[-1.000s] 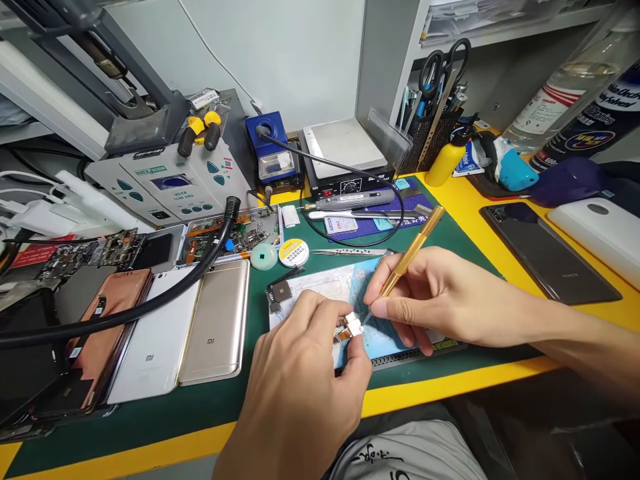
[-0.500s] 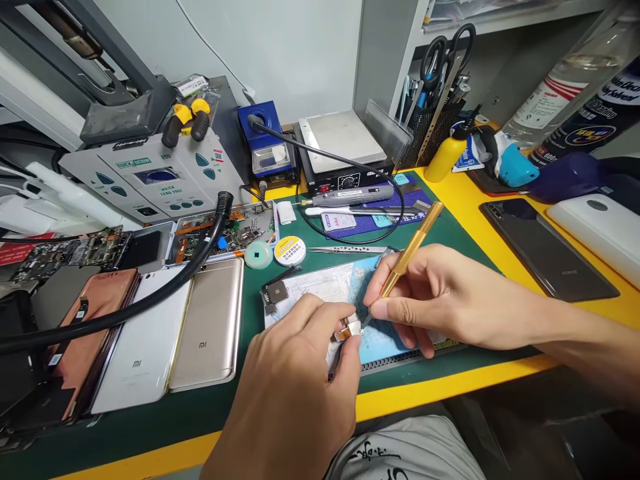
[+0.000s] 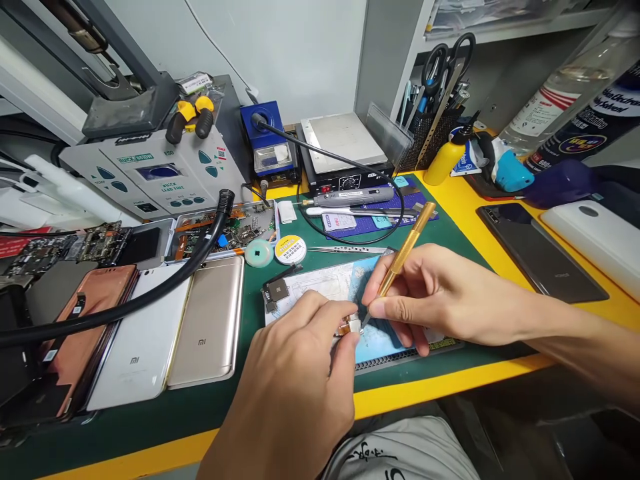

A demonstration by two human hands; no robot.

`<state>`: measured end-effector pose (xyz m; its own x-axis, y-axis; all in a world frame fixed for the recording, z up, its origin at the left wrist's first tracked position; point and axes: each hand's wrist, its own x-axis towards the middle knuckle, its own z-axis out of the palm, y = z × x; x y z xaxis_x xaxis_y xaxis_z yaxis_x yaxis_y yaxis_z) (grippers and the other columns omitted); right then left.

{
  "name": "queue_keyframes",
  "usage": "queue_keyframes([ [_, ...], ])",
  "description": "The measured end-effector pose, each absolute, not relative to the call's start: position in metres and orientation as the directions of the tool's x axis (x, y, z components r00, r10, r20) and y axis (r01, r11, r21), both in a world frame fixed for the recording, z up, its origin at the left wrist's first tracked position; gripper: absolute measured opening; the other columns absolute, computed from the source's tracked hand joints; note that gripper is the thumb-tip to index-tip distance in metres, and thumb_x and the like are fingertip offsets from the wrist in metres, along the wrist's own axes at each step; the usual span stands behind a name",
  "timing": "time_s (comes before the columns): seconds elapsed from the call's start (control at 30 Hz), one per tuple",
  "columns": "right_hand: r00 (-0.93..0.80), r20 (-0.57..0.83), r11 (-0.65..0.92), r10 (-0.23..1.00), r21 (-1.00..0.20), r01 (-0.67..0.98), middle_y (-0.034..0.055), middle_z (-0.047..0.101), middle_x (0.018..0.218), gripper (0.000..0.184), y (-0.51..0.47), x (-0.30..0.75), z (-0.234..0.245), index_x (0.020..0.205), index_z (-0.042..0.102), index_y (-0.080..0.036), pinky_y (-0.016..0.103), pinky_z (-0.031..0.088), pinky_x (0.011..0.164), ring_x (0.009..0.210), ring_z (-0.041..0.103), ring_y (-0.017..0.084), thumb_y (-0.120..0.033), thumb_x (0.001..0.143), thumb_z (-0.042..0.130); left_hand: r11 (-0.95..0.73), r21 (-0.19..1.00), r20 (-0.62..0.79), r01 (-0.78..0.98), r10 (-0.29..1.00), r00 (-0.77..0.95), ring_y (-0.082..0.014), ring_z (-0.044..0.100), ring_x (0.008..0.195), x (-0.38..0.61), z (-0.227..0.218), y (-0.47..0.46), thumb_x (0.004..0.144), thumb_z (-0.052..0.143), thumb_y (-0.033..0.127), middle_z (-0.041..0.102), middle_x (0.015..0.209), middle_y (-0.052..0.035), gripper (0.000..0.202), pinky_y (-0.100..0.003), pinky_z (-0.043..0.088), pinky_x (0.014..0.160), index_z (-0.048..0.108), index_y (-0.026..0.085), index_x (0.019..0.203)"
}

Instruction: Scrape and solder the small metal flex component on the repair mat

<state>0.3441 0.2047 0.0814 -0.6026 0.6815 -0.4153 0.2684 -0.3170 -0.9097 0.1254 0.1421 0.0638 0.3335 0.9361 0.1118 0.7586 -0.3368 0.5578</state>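
My left hand [image 3: 285, 380] is closed in a pinch on a small metal-shielded part with a flex ribbon [image 3: 350, 325], held over a printed sheet [image 3: 320, 283]. My right hand [image 3: 440, 300] grips a gold-handled pick [image 3: 407, 250] like a pen, its tip right at the part, though I can't tell whether they touch. Below my hands, a narrow strip of green repair mat [image 3: 465, 333] runs along the table's yellow front edge [image 3: 280, 427]. A black module with a square chip [image 3: 277, 290] sits at the sheet's far left corner, just left of my left hand. Past the sheet's far edge lie steel tweezers [image 3: 347, 250] and a roll of solder wick [image 3: 290, 250]. Along the mat's left side are a gold Xiaomi phone [image 3: 205, 327] and a white one [image 3: 137, 347]. Farther back stands a hot plate [image 3: 343, 143].
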Motion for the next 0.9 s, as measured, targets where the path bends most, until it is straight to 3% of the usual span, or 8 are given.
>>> queue_keyframes([
  [0.3,-0.652,-0.392,-0.248,0.648,-0.919,0.306,-0.0035,0.065,0.059,0.015,0.209,0.345,0.084,0.090,0.065,-0.019,0.018,0.049,0.042,0.044,0.060,0.011,-0.030,0.091,0.076,-0.307,0.572,0.043,0.761,0.937,0.346,-0.0171,0.063,0.073,0.126,0.069,0.145,0.097,0.058,0.022,0.068,0.095,-0.0012,0.026,-0.031,0.045,0.059,0.074,0.029,0.116],
  [0.5,-0.684,-0.376,-0.264,0.625,-0.927,0.267,-0.0046,0.064,0.060,0.015,0.212,0.345,0.079,0.096,0.065,-0.019,0.021,0.056,0.048,0.052,0.063,0.013,-0.028,0.090,0.075,-0.274,0.599,-0.015,0.752,0.936,0.353,-0.0173,0.063,0.077,0.126,0.074,0.147,0.097,0.059,0.020,0.065,0.092,-0.0005,0.025,-0.031,0.044,0.063,0.074,0.029,0.115],
  [0.9,-0.694,-0.337,-0.230,0.636,-0.941,0.247,-0.0036,0.065,0.059,0.017,0.208,0.346,0.080,0.093,0.064,-0.018,0.020,0.053,0.047,0.049,0.064,0.012,-0.032,0.092,0.073,-0.239,0.594,-0.036,0.768,0.946,0.323,-0.0183,0.062,0.080,0.128,0.076,0.144,0.099,0.058,0.020,0.066,0.095,-0.0036,0.029,-0.031,0.044,0.067,0.075,0.026,0.122],
])
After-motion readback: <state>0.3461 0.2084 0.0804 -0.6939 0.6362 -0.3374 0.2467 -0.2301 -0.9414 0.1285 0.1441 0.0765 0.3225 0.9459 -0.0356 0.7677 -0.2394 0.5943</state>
